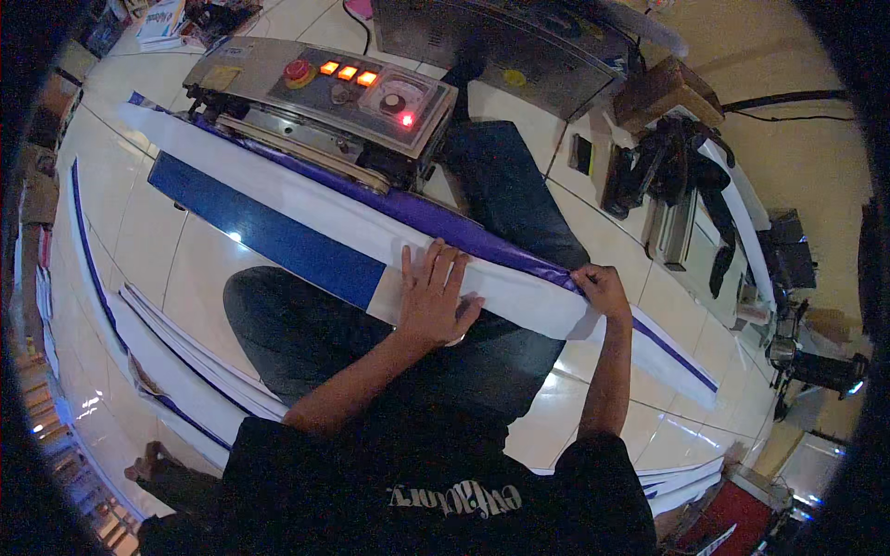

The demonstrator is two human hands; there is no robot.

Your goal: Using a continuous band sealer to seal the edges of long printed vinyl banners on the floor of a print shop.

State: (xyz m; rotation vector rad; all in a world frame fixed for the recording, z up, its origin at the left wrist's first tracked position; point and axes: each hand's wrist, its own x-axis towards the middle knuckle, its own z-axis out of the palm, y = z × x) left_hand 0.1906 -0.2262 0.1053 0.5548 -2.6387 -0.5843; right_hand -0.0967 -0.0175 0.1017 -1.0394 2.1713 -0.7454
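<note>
A long white strip (362, 218) with a shiny purple edge (445, 236) runs slantwise across my lap, from the far left to the lower right. Its purple edge lies along the front of a metal sealing machine (343, 97), which has a red knob, a dial and lit orange buttons. My left hand (434, 296) rests flat on the white part, fingers spread. At the purple edge, my right hand (603, 292) pinches the strip between thumb and fingers. Under the strip is a long blue-topped bed (269, 232), partly covered.
Several similar white strips (185, 357) lie on the tiled floor at left. A grey metal cabinet (501, 60) stands behind the machine. At right are a cardboard box (667, 93), a black phone-like object (581, 154) and dark equipment (667, 162). My bent legs (306, 324) are beneath the strip.
</note>
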